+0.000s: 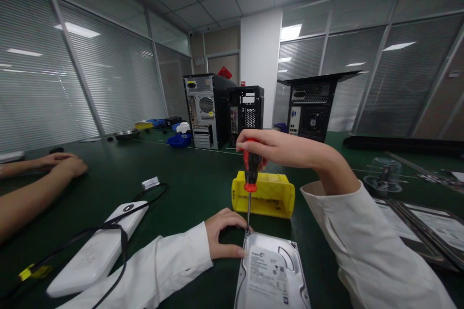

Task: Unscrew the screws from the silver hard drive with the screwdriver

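at the centre of the frame, a person's right hand (pixel 271 147) is bending over from the right, its grip wrapping the top of a red-and-black screwdriver (pixel 251 169). the screwdriver is standing almost upright, its metal shaft running down to the upper left corner of a silver hard drive (pixel 270 275). the hard drive is lying label-up on the dark green surface (pixel 177 169) at the bottom centre of the frame, below the right grip and apart from it, only the tool bridging the gap. the left hand (pixel 223 234) is resting just left of the drive; its grip is spreading wide, the thumb touching the drive's left edge and the fingers reaching toward the corner, close to the screwdriver's tip.

a yellow bin (pixel 277 190) is sitting just beyond the drive, partly behind the tool. at the lower left, a black cable (pixel 124 239) is crossing a white slab-shaped device (pixel 89 256). at the left edge, another person's hands (pixel 68 164) are resting together. three computer towers (pixel 203 111) are standing across the middle of the frame, and a clear container (pixel 386 171) is sitting at the right.
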`<state>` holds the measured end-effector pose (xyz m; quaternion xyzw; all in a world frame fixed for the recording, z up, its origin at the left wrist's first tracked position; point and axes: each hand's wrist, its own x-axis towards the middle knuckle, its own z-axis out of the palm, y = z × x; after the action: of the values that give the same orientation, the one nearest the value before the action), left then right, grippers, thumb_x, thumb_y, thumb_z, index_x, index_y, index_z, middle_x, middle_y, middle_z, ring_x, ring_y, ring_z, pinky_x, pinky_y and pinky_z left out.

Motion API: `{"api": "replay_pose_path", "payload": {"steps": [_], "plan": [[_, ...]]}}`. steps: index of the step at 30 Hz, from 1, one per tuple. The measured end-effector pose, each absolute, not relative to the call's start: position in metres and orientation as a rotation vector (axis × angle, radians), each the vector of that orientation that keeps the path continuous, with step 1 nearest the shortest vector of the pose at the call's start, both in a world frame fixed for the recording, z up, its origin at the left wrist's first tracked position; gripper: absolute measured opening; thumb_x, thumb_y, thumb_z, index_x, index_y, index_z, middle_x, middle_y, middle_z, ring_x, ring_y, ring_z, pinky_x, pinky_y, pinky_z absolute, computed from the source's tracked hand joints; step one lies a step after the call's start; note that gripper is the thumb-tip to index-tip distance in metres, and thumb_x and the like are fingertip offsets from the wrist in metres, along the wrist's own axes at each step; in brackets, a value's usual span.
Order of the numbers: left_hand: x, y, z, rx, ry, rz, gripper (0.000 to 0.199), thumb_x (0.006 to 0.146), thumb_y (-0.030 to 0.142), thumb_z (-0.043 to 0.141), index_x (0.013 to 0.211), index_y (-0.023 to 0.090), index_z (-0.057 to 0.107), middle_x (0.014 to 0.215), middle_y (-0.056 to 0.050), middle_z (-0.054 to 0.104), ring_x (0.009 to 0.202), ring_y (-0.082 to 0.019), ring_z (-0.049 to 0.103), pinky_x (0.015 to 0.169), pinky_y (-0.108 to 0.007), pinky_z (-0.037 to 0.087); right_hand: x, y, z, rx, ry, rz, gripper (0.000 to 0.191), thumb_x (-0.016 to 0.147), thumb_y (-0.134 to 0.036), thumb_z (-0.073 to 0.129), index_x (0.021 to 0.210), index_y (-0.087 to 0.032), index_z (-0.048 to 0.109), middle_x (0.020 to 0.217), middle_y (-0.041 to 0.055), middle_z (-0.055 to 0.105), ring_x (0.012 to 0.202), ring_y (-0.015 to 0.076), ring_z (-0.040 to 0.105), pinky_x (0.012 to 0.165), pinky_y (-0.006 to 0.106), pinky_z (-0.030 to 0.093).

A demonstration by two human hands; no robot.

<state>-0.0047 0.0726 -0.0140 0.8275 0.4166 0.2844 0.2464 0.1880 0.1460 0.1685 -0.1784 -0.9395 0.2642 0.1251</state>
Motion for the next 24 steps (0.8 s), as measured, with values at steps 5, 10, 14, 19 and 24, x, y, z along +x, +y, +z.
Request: {"api": "replay_pose_path", "payload": {"steps": [5, 10, 14, 19, 24], "plan": [[-0.0053, 0.0728, -0.0149, 2.253, 1.129, 0.779, 0.046, 0.068, 0.045, 0.069, 0.105, 0.018, 0.063, 0.105, -0.008, 0.065, 0.096, -0.024, 0.054, 0.085, -0.036, 0.041, 0.1887, 0.1480, 0.1697, -0.467, -2.786, 0.719, 0.033, 0.088, -0.044, 0.031, 0.092, -0.017, 0.048, 0.092, 0.0036, 0.059, 0.074, 0.0101, 0.057, 0.063, 0.022, 0.050], [-0.0046, 0.0725, -0.0157, 2.250, 1.130, 0.803, 0.046, 0.068, 0.045, 0.069, 0.104, 0.018, 0.063, 0.104, -0.008, 0.065, 0.096, -0.024, 0.054, 0.085, -0.035, 0.042, 0.1895, 0.1436, 0.1709, -0.451, -2.759, 0.710, 0.043, 0.088, -0.051, 0.027, 0.090, -0.016, 0.050, 0.088, 0.0035, 0.058, 0.074, 0.0104, 0.056, 0.063, 0.022, 0.049], [-0.0045, 0.0731, -0.0172, 2.263, 1.116, 0.815, 0.044, 0.068, 0.044, 0.069, 0.104, 0.018, 0.062, 0.104, -0.008, 0.065, 0.095, -0.023, 0.055, 0.085, -0.035, 0.041, 0.1880, 0.1405, 0.1707, -0.381, -2.749, 0.735, 0.038, 0.091, -0.042, 0.022, 0.095, -0.016, 0.050, 0.090, 0.0032, 0.056, 0.077, 0.0098, 0.055, 0.065, 0.022, 0.048], [-0.0062, 0.0743, -0.0180, 2.242, 1.098, 0.826, 0.044, 0.068, 0.043, 0.070, 0.104, 0.018, 0.063, 0.104, -0.008, 0.065, 0.096, -0.024, 0.055, 0.086, -0.035, 0.040, 0.1891, 0.1393, 0.1717, -0.429, -2.761, 0.740, 0.030, 0.090, -0.041, 0.028, 0.101, -0.020, 0.047, 0.096, 0.0018, 0.055, 0.074, 0.0091, 0.056, 0.060, 0.021, 0.050], [-0.0060, 0.0736, -0.0169, 2.224, 1.105, 0.827, 0.045, 0.067, 0.042, 0.071, 0.104, 0.018, 0.064, 0.103, -0.008, 0.065, 0.095, -0.024, 0.055, 0.085, -0.035, 0.041, 0.1915, 0.1394, 0.1724, -0.530, -2.759, 0.607, 0.032, 0.087, -0.048, 0.033, 0.099, -0.020, 0.044, 0.086, -0.0001, 0.055, 0.062, 0.0074, 0.055, 0.053, 0.020, 0.049]]}}
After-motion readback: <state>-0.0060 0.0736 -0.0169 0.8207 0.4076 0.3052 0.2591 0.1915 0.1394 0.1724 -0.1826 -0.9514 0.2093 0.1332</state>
